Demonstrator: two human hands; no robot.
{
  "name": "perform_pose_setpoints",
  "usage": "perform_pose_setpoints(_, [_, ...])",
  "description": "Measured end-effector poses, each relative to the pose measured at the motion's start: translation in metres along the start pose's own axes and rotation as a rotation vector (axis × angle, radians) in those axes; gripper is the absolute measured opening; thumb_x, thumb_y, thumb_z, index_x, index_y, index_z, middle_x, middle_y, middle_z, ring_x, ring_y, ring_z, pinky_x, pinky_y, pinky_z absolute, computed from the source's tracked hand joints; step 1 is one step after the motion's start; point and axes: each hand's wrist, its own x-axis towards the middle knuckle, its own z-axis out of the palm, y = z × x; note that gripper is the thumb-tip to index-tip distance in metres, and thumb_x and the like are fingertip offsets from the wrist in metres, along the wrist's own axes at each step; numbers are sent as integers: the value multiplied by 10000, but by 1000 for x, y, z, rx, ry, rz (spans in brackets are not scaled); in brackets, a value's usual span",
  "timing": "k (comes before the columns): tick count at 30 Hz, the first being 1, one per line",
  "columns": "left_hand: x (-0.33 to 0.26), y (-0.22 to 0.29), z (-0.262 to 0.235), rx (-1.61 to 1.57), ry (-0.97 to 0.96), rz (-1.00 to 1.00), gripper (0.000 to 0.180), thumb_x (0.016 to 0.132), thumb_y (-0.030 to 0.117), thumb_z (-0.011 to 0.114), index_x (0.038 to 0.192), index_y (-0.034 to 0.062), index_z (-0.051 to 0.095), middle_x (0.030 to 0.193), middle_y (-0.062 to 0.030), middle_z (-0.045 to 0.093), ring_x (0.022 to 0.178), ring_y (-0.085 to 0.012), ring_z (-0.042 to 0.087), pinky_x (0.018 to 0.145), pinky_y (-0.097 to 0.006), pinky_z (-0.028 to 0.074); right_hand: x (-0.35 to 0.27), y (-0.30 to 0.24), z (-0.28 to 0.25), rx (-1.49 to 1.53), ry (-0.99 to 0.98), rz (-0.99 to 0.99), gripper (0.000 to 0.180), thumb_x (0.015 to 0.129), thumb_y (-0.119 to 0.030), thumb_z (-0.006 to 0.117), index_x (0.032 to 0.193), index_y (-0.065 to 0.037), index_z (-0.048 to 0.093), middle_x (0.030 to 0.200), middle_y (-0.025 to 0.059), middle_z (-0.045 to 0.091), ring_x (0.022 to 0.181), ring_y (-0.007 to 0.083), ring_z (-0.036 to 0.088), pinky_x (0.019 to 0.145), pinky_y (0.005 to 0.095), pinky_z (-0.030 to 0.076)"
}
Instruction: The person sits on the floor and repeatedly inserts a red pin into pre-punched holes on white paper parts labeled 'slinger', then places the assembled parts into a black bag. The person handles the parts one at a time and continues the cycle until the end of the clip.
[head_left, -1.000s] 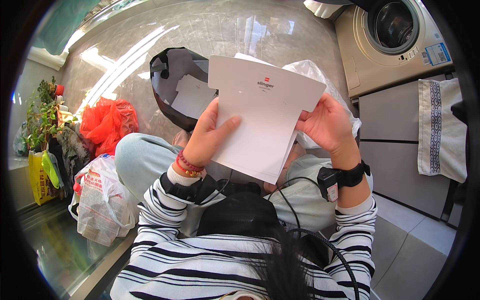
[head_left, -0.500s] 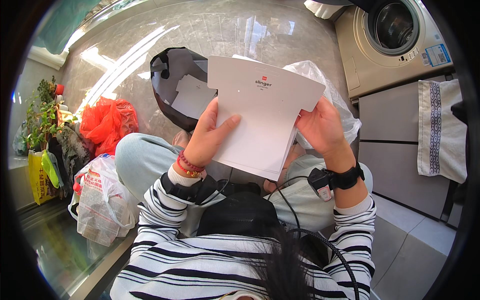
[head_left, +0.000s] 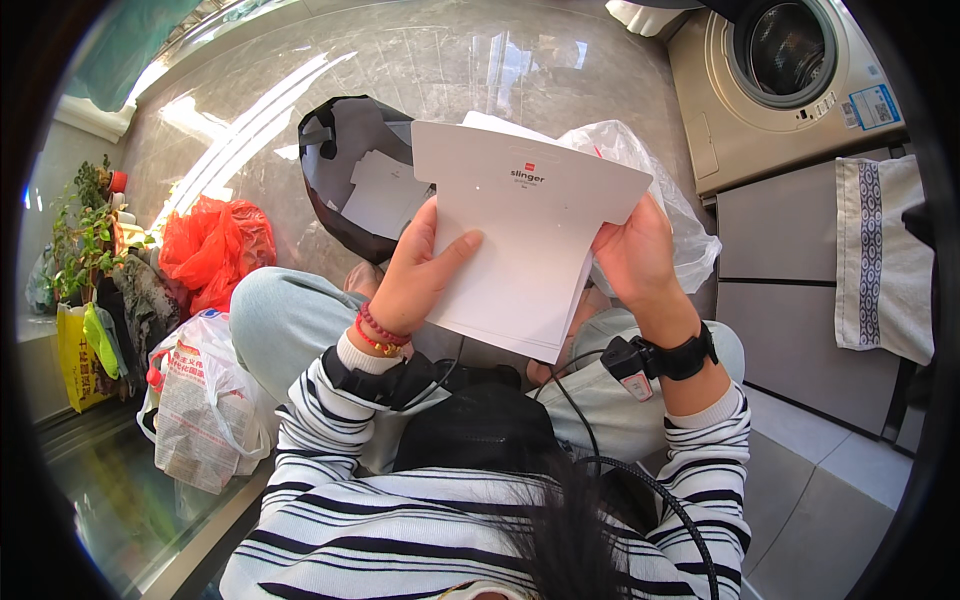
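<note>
Above my lap is a small stack of white T-shaped cards [head_left: 515, 260], with a wide top flap and small print on it. My left hand [head_left: 420, 262] grips the stack's left side, thumb flat on the front and fingers behind. At the right edge, my right hand [head_left: 642, 255] holds the cards just below the flap; most of its fingers are hidden behind them. Another white card [head_left: 487, 123] pokes out above the top edge at the back. Beyond my left hand, a dark open bag [head_left: 340, 215] stands on the floor with more white cards [head_left: 385, 190] inside.
Behind the cards lies a clear plastic bag [head_left: 690, 240]. A red plastic bag [head_left: 215, 250], a white carrier bag [head_left: 205, 400] and potted plants [head_left: 85, 235] are on the left. A washing machine [head_left: 720, 125] and grey cabinet [head_left: 800, 240] with a hanging towel [head_left: 880, 260] stand on the right.
The card at the back sticks out farther above the top edge. My right hand has turned and shifted slightly at the right edge, while my left hand keeps its grip.
</note>
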Motion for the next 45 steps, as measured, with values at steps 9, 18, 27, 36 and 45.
perform_pose_setpoints(9, [0,-1,0,2,18,-8,447,933,74,559,1338,-17,393,1191,-73,557,1065,-125,539,908,-261,454,1,0,0,-69,-14,-27,305,1008,-232,339,1102,-26,544,1020,68,620,947,154,592,864,328,472])
perform_pose_setpoints(18, [-1,2,2,10,19,-1,439,932,66,555,1337,-5,401,1206,-69,554,1084,-120,530,919,-264,445,0,-3,-3,-209,105,-104,271,992,-235,368,1039,-39,548,938,58,623,800,142,601,744,289,481])
perform_pose_setpoints(27, [0,-2,1,-19,33,63,384,938,57,551,1303,33,434,1171,-38,560,1053,-101,527,897,-257,447,-7,-4,10,-1043,-63,-960,45,833,-33,612,815,-8,580,752,81,571,657,171,522,605,311,434])
perform_pose_setpoints(36, [1,-8,1,118,30,106,292,937,57,563,1217,34,483,1099,-28,572,1003,-80,529,846,-239,462,-8,20,29,-1431,-165,-950,35,769,-36,695,797,-38,676,634,50,542,598,217,496,530,342,402])
perform_pose_setpoints(45, [-1,-6,2,96,-6,92,360,937,42,559,1278,34,446,1134,-33,567,1027,-84,522,868,-239,449,-6,25,31,-1411,-166,-931,51,759,-70,685,733,-50,646,638,64,532,658,260,522,582,369,443])
